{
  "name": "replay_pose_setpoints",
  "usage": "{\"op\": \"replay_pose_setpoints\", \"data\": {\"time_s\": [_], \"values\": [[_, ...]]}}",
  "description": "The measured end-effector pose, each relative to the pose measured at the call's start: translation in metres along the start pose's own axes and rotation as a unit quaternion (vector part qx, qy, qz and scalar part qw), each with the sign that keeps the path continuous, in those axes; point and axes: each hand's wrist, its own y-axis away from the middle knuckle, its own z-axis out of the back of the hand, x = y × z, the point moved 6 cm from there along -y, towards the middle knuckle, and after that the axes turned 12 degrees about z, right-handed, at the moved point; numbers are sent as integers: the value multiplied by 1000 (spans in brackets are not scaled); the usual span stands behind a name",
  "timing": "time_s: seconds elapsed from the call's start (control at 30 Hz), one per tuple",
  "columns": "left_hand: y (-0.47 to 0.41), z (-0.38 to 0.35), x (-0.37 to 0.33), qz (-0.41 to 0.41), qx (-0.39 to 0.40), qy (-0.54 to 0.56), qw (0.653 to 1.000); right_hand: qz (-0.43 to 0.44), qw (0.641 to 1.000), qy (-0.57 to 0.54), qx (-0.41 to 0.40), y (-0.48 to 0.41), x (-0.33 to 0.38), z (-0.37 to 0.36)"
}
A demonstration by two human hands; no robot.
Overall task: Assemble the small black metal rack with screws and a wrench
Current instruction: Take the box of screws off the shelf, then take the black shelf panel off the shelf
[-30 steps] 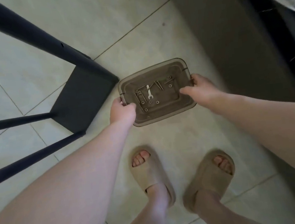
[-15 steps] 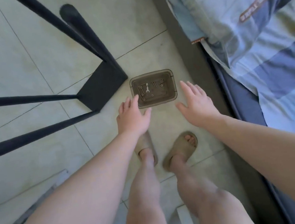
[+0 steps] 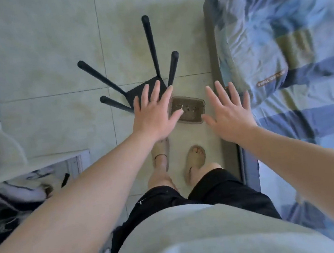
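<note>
The tray (image 3: 191, 121), gripped a second ago, has been released beside the rack (image 3: 150, 44). The left hand (image 3: 152, 115) and right hand (image 3: 230, 116) are spread above it.

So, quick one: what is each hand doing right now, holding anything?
Left hand: open, spread flat, holding nothing.
Right hand: open, spread flat, holding nothing.

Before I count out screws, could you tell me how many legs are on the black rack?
4: top leg, pointing up the picture; right leg beside it; upper-left leg; lower-left leg. All meet the plate, partly behind the left hand; no more show.
</note>
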Motion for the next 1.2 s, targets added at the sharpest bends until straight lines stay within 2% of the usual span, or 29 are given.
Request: {"op": "replay_pose_setpoints", "data": {"time_s": [0.27, 0.5, 0.7, 0.9, 1.2], "values": [[67, 66, 19, 112, -111, 33, 987, 153, 984, 93, -1, -6, 34, 82], [155, 106, 79, 250, -193, 74, 946, 310, 936, 162, -29, -17, 137, 131], [250, 122, 166, 374, -246, 101, 888, 453, 864, 217, -47, -10, 281, 143], [353, 122, 278, 474, -275, 144, 824, 562, 791, 238, -48, 18, 448, 120], [488, 112, 474, 576, -261, 140, 762, 672, 710, 212, -10, 75, 705, 49]]}}
